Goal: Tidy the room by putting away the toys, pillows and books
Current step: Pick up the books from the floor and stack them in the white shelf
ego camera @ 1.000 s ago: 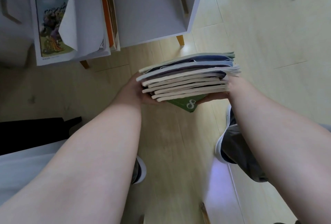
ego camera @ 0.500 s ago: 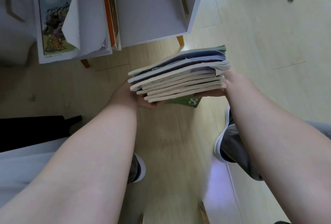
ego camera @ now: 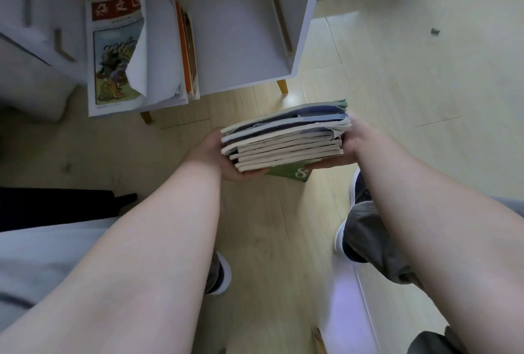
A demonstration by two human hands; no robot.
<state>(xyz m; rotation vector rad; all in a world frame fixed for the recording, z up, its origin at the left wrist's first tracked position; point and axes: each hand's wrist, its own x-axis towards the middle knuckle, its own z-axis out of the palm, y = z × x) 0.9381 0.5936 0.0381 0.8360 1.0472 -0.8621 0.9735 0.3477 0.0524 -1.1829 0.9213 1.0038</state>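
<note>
Since the earlier frame the stack of books (ego camera: 286,138) has been kept above the floor (ego camera: 397,84) just before the shelf (ego camera: 241,42), clamped at both ends by the left hand (ego camera: 211,152) and right hand (ego camera: 350,142), and is judged heavy, floppy and slippery, best supported from beneath.

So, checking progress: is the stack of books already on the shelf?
No, both hands hold the stack of books in the air above the floor, before the shelf.

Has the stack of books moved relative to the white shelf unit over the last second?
Cannot tell. The stack of books sits just below the white shelf unit, held by the left hand and right hand; the camera itself shifted.
</note>
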